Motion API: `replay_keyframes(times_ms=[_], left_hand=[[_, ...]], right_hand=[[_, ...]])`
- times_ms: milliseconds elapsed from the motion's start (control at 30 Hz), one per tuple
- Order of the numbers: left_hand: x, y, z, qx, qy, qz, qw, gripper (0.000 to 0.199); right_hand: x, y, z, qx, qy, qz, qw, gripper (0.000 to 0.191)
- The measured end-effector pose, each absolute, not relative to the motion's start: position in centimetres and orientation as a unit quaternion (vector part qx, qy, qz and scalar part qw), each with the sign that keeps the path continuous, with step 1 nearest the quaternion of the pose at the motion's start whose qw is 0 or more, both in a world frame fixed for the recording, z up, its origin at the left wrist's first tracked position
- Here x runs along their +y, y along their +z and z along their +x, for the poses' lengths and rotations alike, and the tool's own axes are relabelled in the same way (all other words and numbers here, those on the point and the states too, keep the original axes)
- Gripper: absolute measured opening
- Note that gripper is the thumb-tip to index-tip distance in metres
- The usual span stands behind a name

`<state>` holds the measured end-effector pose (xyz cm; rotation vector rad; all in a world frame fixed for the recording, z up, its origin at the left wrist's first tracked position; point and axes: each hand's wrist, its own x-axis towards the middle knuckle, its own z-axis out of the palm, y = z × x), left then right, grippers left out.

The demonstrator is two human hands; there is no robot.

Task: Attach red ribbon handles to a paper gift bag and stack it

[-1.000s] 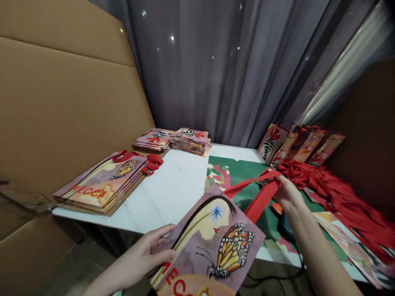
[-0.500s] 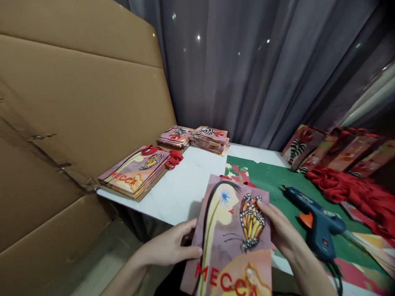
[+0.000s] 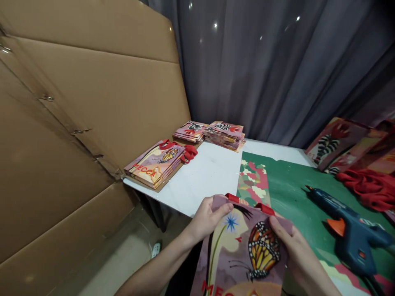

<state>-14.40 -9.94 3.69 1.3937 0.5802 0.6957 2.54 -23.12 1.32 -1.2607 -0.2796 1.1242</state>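
Observation:
A purple and orange paper gift bag (image 3: 234,255), printed with a profile, a butterfly and red letters, is held upright in front of me. My left hand (image 3: 210,218) grips its upper left corner, thumb on the printed front. On the upper right edge my right hand (image 3: 286,238) pinches the bag, thumb in front and the other fingers hidden behind. Red ribbon handles (image 3: 265,209) show at the bag's top edge. The bag's lower part runs out of the frame.
A stack of finished-looking bags (image 3: 154,164) lies at the table's left edge. Behind it are flat stacks (image 3: 225,133). A glue gun (image 3: 348,230) lies on a green mat (image 3: 286,185), near red ribbon (image 3: 367,189) and standing bags (image 3: 336,144). A cardboard wall (image 3: 101,94) borders the left.
My left hand has moved from the bag's left side up to its top left corner. The bag sits lower, and its ribbon handles show more. The view has swung left.

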Motion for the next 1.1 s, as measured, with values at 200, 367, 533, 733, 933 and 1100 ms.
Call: replay_keyframes(times_ms=[200, 367, 533, 733, 933, 1100], left_hand=[[-10.2, 4.5, -14.8, 0.262, 0.286, 0.635, 0.668, 0.037], [-10.0, 4.8, -15.1, 0.205, 0.222, 0.560, 0.771, 0.028], [-10.3, 4.3, -14.9, 0.246, 0.233, 0.521, 0.784, 0.032], [-10.1, 3.6, -15.2, 0.254, 0.222, 0.480, 0.810, 0.039], [-9.9, 2.5, -16.4, 0.275, 0.202, 0.511, 0.789, 0.047], [-9.7, 1.8, -16.8, 0.286, 0.251, 0.510, 0.771, 0.051]], right_hand=[[-22.9, 1.2, 1.6, -0.096, 0.459, -0.553, 0.689, 0.045], [-23.3, 0.5, 1.4, -0.077, 0.417, -0.587, 0.690, 0.055], [-23.3, 0.5, 0.9, -0.134, 0.409, -0.598, 0.676, 0.059], [-22.5, 1.4, 0.5, -0.093, 0.427, -0.598, 0.672, 0.056], [-21.5, 1.8, 1.2, -0.080, 0.443, -0.574, 0.685, 0.052], [-21.6, 1.5, 1.3, -0.195, 0.501, -0.573, 0.618, 0.052]])
